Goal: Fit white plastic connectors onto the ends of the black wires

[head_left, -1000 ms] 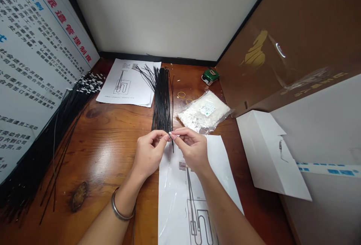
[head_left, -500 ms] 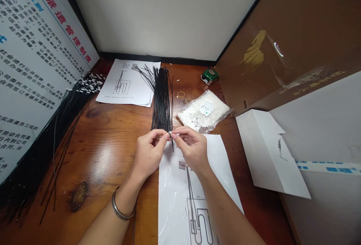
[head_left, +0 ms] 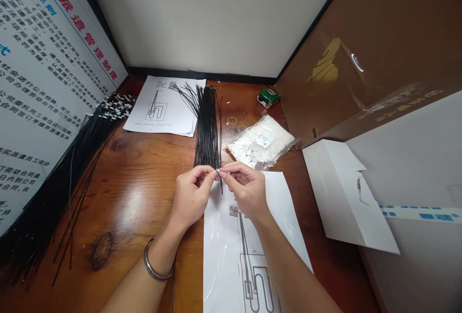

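Note:
My left hand (head_left: 191, 193) and my right hand (head_left: 247, 189) meet fingertip to fingertip at the near end of a bundle of black wires (head_left: 207, 128). Both are closed in a pinch. Between the fingertips shows a tiny white connector (head_left: 218, 172), mostly covered, at my left thumb and finger. My right fingers pinch a thin black wire at it; how far the two are joined is hidden. A black wire end (head_left: 222, 188) sticks out below the fingertips. Under my hands lies a sheet with a printed wiring drawing (head_left: 267, 241).
A clear bag of small white parts (head_left: 263, 141) lies right of the bundle, near rubber bands (head_left: 231, 120) and a green tape measure (head_left: 268, 96). More drawings (head_left: 159, 111) lie behind. On the left are black wires with white ends (head_left: 72, 159). Panels and a brown box (head_left: 361, 39) surround the table.
My hands stay in nearly the same pinch, with only slight fingertip movement. The whole view has shifted very slightly.

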`<state>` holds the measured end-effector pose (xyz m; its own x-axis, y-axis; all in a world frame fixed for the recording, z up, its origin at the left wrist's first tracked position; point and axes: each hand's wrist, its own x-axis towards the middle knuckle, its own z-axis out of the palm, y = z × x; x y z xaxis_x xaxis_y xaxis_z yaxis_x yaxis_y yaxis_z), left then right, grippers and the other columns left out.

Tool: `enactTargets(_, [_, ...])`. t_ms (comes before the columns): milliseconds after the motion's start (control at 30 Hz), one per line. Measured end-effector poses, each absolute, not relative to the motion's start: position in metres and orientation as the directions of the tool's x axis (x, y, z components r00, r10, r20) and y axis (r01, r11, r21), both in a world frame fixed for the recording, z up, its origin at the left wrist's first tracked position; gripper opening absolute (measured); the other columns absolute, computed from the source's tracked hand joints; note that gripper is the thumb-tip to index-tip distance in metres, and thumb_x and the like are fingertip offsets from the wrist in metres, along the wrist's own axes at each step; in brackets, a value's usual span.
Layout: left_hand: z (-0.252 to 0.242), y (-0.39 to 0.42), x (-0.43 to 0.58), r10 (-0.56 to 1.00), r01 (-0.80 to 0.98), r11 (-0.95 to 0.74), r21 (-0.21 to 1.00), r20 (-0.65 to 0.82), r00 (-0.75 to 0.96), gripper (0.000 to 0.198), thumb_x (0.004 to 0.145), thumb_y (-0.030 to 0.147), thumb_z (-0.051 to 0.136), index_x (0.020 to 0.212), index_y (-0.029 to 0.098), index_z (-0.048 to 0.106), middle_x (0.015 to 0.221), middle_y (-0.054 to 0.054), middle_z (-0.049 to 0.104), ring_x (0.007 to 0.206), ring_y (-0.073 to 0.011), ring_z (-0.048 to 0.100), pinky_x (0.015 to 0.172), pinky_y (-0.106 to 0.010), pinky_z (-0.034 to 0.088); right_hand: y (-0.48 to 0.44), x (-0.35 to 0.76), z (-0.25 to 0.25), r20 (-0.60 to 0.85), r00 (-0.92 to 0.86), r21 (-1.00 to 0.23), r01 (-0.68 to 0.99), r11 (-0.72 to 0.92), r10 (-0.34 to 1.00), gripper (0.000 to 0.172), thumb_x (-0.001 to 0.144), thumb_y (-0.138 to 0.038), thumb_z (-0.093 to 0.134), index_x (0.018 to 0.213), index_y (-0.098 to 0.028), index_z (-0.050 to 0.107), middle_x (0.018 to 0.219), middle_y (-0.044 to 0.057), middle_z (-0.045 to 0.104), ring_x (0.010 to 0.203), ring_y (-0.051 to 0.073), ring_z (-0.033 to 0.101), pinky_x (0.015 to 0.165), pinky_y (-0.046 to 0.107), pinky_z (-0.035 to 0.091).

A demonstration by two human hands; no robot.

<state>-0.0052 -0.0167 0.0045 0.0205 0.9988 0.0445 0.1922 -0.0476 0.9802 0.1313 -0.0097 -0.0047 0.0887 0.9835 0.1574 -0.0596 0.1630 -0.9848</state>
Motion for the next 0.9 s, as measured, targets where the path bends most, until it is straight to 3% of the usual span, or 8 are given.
enactTargets(433, [0.0031, -0.0133, -0.0014, 0.998, 0.164, -0.059, 0.985, 0.061, -0.008, 0.015, 0.084, 0.029, 0.062, 0.081, 0.016, 0.069, 0.076, -0.004, 0.072, 0.071, -0.0166, 0.065, 0.067, -0.025, 0.050, -0.0103, 0.1261, -0.0038, 0.113, 0.156, -0.988, -0.083, 0.127, 0.981, 0.003, 0.072, -0.022, 0.071, 0.073, -0.019, 0.070, 0.074, 0.004, 0.070, 0.064, 0.016, 0.066, 0.058, 0.029, 0.054])
enactTargets(700, [0.0056, -0.0135, -0.0002, 1.000, 0.122, -0.024, 0.992, 0.025, -0.008, 0.015, 0.084, 0.029, 0.062, 0.082, 0.016, 0.069, 0.076, -0.004, 0.072, 0.071, -0.0162, 0.066, 0.069, -0.026, 0.050, -0.0110, 0.1258, -0.0015, 0.067, 0.204, -0.992, -0.088, 0.087, 0.977, 0.008, 0.072, -0.024, 0.073, 0.077, -0.018, 0.070, 0.068, 0.001, 0.069, 0.049, 0.010, 0.056, 0.045, 0.024, 0.044])
enactTargets(900, [0.0078, -0.0133, -0.0001, 0.999, 0.100, -0.022, 0.995, 0.024, -0.022, 0.014, 0.084, 0.029, 0.062, 0.080, 0.016, 0.068, 0.074, -0.003, 0.072, 0.071, -0.0158, 0.065, 0.068, -0.025, 0.050, -0.0110, 0.1274, -0.0018, 0.090, 0.162, -0.995, -0.037, 0.097, 0.983, 0.011, 0.073, -0.027, 0.071, 0.080, -0.019, 0.071, 0.076, 0.004, 0.071, 0.056, 0.013, 0.061, 0.048, 0.026, 0.047])
